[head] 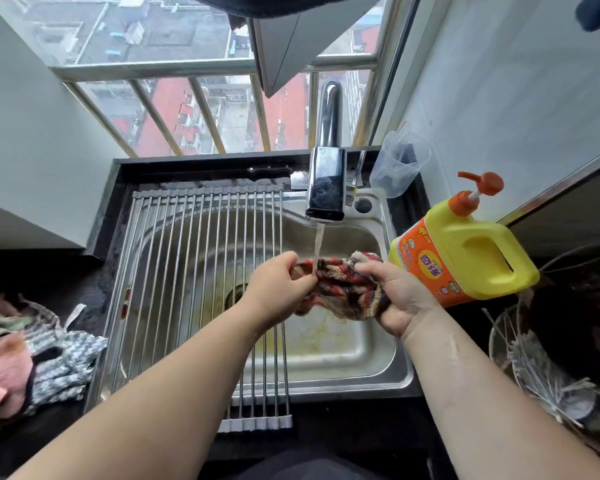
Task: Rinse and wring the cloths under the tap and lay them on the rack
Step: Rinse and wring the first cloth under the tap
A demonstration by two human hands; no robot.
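A red, brown and white striped cloth is bunched between both hands over the steel sink. Water runs from the chrome tap onto the cloth's top. My left hand pinches its left end; my right hand grips its right end, with cloth bulging between the fingers. A roll-up rack of steel rods spans the sink's left half with nothing on it. More cloths, pink, green and blue-patterned, lie heaped on the dark counter at the left.
A yellow detergent jug with an orange pump stands right of the sink, close to my right hand. A clear plastic cup sits behind it. A wire basket is at the right. A barred window lies beyond the sink.
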